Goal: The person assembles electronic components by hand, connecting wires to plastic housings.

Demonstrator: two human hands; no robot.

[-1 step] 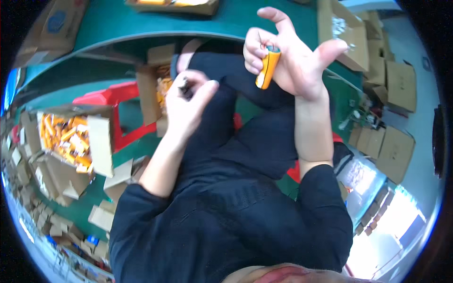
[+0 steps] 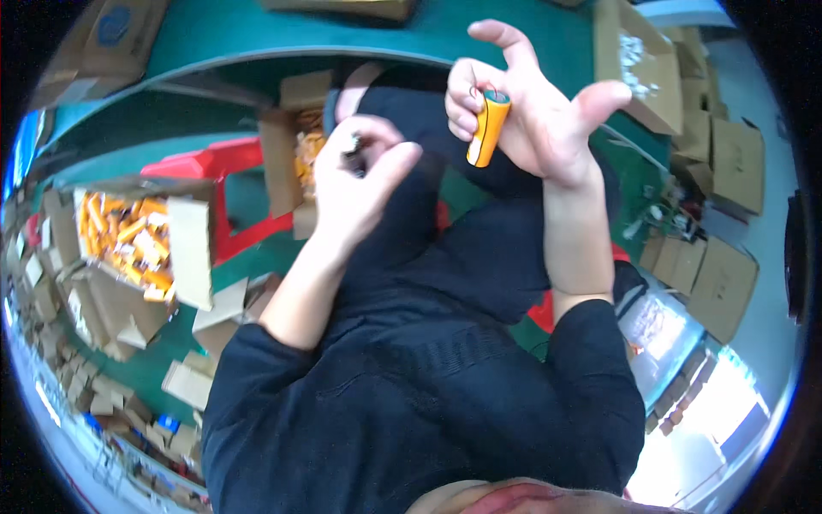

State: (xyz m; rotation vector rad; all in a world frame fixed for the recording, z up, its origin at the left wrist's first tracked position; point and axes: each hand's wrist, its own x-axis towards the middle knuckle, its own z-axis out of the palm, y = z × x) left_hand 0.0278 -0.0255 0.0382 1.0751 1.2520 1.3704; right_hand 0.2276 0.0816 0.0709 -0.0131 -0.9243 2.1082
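Observation:
My right hand (image 2: 548, 124) is raised, its lower fingers curled round an orange cylindrical battery (image 2: 486, 137). The battery stands slightly tilted, with a dark greenish upper end, a thin reddish wire there and a dark line down its side. The thumb and index finger of that hand stretch away from it. To the left, my left hand (image 2: 360, 180) is curled with its thumb toward the battery, apart from it. Within its fingers sits a small dark, shiny object (image 2: 354, 156) whose kind I cannot make out.
An open carton (image 2: 190, 244) at the left has many orange cylinders in it. Another carton (image 2: 278, 163) with orange pieces stands beside a red stool (image 2: 201, 163). On the green table (image 2: 505, 38), an open box (image 2: 608, 60) contains small white parts. Flattened cardboard (image 2: 728, 283) lies at the right.
My left hand has moved a little to the right, toward the battery. The whole view has shifted slightly. My right hand keeps the same grip.

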